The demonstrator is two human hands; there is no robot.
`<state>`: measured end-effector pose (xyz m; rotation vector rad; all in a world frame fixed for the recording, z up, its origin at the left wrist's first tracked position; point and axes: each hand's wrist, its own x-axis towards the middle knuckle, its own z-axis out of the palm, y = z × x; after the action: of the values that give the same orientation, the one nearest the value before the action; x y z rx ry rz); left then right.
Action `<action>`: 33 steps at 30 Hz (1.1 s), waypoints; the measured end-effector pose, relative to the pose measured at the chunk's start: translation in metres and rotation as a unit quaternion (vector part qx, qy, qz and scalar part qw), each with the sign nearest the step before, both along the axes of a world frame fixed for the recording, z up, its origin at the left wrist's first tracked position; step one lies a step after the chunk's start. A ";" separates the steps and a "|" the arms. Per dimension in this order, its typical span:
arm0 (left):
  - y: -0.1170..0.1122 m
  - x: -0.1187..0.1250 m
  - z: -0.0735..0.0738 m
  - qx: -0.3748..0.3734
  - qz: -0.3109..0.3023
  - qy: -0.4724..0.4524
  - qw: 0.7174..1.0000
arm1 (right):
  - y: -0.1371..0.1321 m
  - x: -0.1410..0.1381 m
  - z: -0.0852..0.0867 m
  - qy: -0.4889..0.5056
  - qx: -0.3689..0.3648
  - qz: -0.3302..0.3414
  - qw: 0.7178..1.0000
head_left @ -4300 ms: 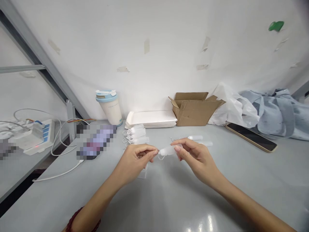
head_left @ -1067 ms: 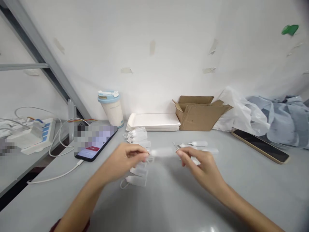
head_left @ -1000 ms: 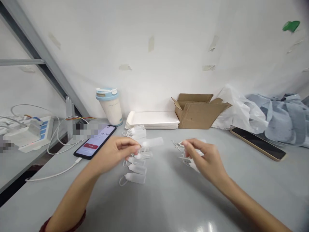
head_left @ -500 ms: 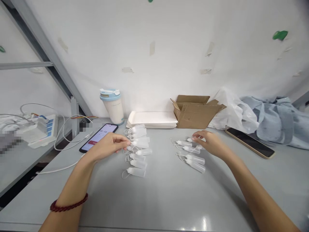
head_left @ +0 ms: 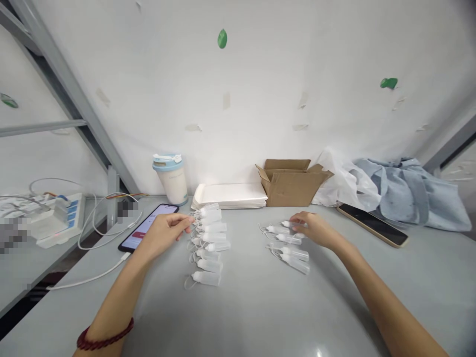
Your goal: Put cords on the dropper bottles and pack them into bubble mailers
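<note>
Small translucent plastic dropper bottles with white looped caps lie on the grey table in two groups. A column of several bottles (head_left: 207, 278) is left of the middle, their caps toward the left. Beside the caps at its far end is my left hand (head_left: 165, 233), thumb and fingertips pinched together; anything between them is too small to make out. The smaller right group (head_left: 296, 254) also holds several bottles. My right hand (head_left: 316, 228) curls its fingers over the end of its farthest bottle (head_left: 285, 224), partly hiding it.
Along the wall stand a lidded paper cup (head_left: 173, 183), a white stack of flat packs (head_left: 230, 194), an opened cardboard box (head_left: 290, 187), a white plastic bag (head_left: 345, 181) and blue cloth (head_left: 416, 193). Phones lie left (head_left: 139, 234) and right (head_left: 372, 225). White cables (head_left: 89, 280) cross the left side.
My left hand has drawn back slightly to the left from the bottle caps. My right hand stays over the right group's far bottles. The whole view has tilted up a little.
</note>
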<state>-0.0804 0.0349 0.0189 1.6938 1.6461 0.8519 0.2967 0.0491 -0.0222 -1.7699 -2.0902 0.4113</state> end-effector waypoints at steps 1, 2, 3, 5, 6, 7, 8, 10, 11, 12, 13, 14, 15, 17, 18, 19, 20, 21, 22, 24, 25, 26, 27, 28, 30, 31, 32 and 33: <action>-0.001 0.002 0.001 0.009 0.013 0.003 1.000 | 0.000 0.000 0.000 0.005 0.003 -0.003 1.000; -0.002 0.003 0.002 0.017 0.024 0.006 1.000 | 0.000 -0.001 0.002 0.010 0.007 -0.007 1.000; -0.004 0.005 0.003 0.026 0.034 0.008 0.999 | -0.001 -0.003 0.003 0.017 0.013 -0.010 1.000; -0.007 0.009 0.003 0.044 0.045 0.010 0.998 | -0.004 -0.009 0.008 0.035 0.026 -0.012 0.999; -0.009 0.012 0.003 0.054 0.047 0.009 0.997 | -0.007 -0.014 0.010 0.047 0.032 -0.007 0.998; -0.011 0.015 0.003 0.064 0.045 0.007 0.997 | -0.010 -0.021 0.012 0.059 0.037 0.000 0.998; -0.013 0.019 0.002 0.073 0.040 0.004 0.997 | -0.014 -0.028 0.014 0.073 0.042 0.007 0.996; -0.017 0.027 0.000 0.082 0.014 -0.003 0.997 | -0.023 -0.045 0.016 0.098 0.041 0.030 0.994; -0.019 0.032 -0.002 0.080 -0.006 -0.009 0.997 | -0.028 -0.054 0.017 0.114 0.041 0.049 0.991; -0.021 0.037 -0.003 0.072 -0.025 -0.017 0.997 | -0.033 -0.063 0.017 0.144 0.045 0.079 0.985; -0.024 0.042 -0.005 0.061 -0.044 -0.028 0.997 | -0.038 -0.071 0.017 0.161 0.046 0.103 0.980; -0.026 0.046 -0.006 0.048 -0.058 -0.040 0.996 | -0.043 -0.078 0.017 0.168 0.042 0.120 0.977; -0.027 0.050 -0.008 0.034 -0.071 -0.054 0.995 | -0.047 -0.083 0.017 0.177 0.039 0.131 0.975; -0.030 0.055 -0.010 0.001 -0.097 -0.094 0.991 | -0.055 -0.091 0.019 0.201 0.017 0.143 0.969; -0.031 0.057 -0.010 -0.018 -0.110 -0.119 0.987 | -0.057 -0.093 0.020 0.217 -0.001 0.144 0.965; -0.031 0.058 -0.011 -0.036 -0.119 -0.147 0.981 | -0.060 -0.095 0.021 0.234 -0.019 0.144 0.961; -0.031 0.058 -0.011 -0.051 -0.122 -0.171 0.976 | -0.062 -0.096 0.022 0.249 -0.033 0.140 0.958; -0.031 0.059 -0.012 -0.061 -0.120 -0.187 0.973 | -0.063 -0.097 0.022 0.262 -0.042 0.136 0.954; -0.031 0.059 -0.012 -0.065 -0.115 -0.192 0.972 | -0.065 -0.097 0.023 0.272 -0.044 0.131 0.952; -0.030 0.058 -0.012 -0.070 -0.108 -0.176 0.976 | -0.066 -0.098 0.022 0.286 -0.033 0.119 0.950; -0.030 0.058 -0.012 -0.073 -0.108 -0.167 0.977 | -0.067 -0.098 0.021 0.288 -0.024 0.114 0.951; -0.030 0.058 -0.012 -0.078 -0.110 -0.163 0.977 | -0.067 -0.098 0.020 0.286 -0.015 0.108 0.952; -0.030 0.058 -0.011 -0.082 -0.110 -0.166 0.977 | -0.067 -0.098 0.020 0.282 -0.005 0.105 0.954; -0.031 0.058 -0.011 -0.087 -0.110 -0.172 0.975 | -0.067 -0.098 0.019 0.274 0.001 0.104 0.956; -0.032 0.059 -0.010 -0.098 -0.107 -0.188 0.971 | -0.067 -0.097 0.019 0.262 0.004 0.107 0.959; -0.033 0.060 -0.010 -0.102 -0.107 -0.193 0.970 | -0.066 -0.097 0.019 0.258 0.005 0.108 0.960; -0.033 0.060 -0.010 -0.105 -0.107 -0.197 0.969 | -0.066 -0.096 0.020 0.256 0.005 0.108 0.961; -0.034 0.061 -0.009 -0.107 -0.109 -0.202 0.968 | -0.066 -0.096 0.020 0.254 0.007 0.106 0.961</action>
<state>-0.0193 0.0007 0.0095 1.4088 1.2067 0.8137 0.2009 -0.0168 -0.0020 -1.2566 -1.8956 0.8128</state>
